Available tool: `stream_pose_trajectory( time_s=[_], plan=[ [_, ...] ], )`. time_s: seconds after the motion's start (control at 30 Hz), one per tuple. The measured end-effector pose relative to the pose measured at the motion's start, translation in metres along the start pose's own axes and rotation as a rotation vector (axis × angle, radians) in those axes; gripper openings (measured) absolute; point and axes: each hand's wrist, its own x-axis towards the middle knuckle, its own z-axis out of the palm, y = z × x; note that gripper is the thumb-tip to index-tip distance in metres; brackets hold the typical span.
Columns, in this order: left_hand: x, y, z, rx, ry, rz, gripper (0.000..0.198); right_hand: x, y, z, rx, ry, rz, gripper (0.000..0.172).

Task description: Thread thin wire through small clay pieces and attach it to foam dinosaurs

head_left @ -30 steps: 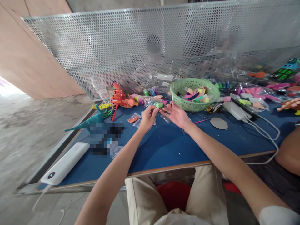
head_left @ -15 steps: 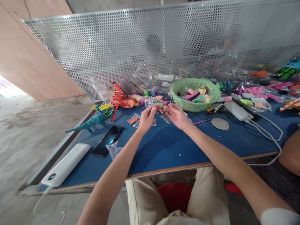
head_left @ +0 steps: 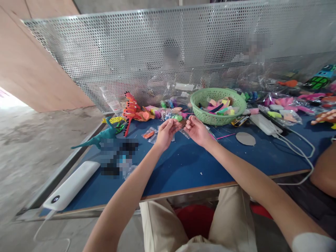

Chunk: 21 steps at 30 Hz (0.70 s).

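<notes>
Pinching a small brown piece [head_left: 184, 123] between the fingers of your left hand [head_left: 167, 132] and your right hand [head_left: 198, 131], above the blue table [head_left: 181, 168], near and left of the green plastic basket [head_left: 217, 118], teal dinosaur figure [head_left: 105, 133] farther left.
</notes>
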Motion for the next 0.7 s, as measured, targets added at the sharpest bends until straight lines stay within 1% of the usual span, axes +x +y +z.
stream_pose_trajectory(
  time_s=[0.13, 0.3, 0.43, 0.6, 0.7],
  plan=[
    [-0.002, 0.002, 0.002, -0.085, 0.026, 0.006, 0.025, -0.002, -0.001, 0.001, 0.024, -0.069, 0.022, 0.01],
    [-0.005, 0.008, 0.007, -0.131, -0.047, -0.011, 0.025, -0.004, -0.003, 0.004, 0.017, -0.087, 0.099, 0.012],
    [-0.006, 0.011, 0.008, -0.094, -0.043, -0.008, 0.025, -0.005, -0.006, 0.005, 0.035, -0.068, 0.078, 0.012],
    [-0.005, 0.01, 0.008, -0.069, -0.072, 0.05, 0.024, -0.006, -0.001, 0.005, -0.011, -0.155, 0.116, 0.012],
    [-0.005, 0.009, 0.009, 0.001, -0.058, 0.082, 0.027, -0.006, 0.002, 0.005, -0.067, -0.154, 0.148, 0.014]
  ],
)
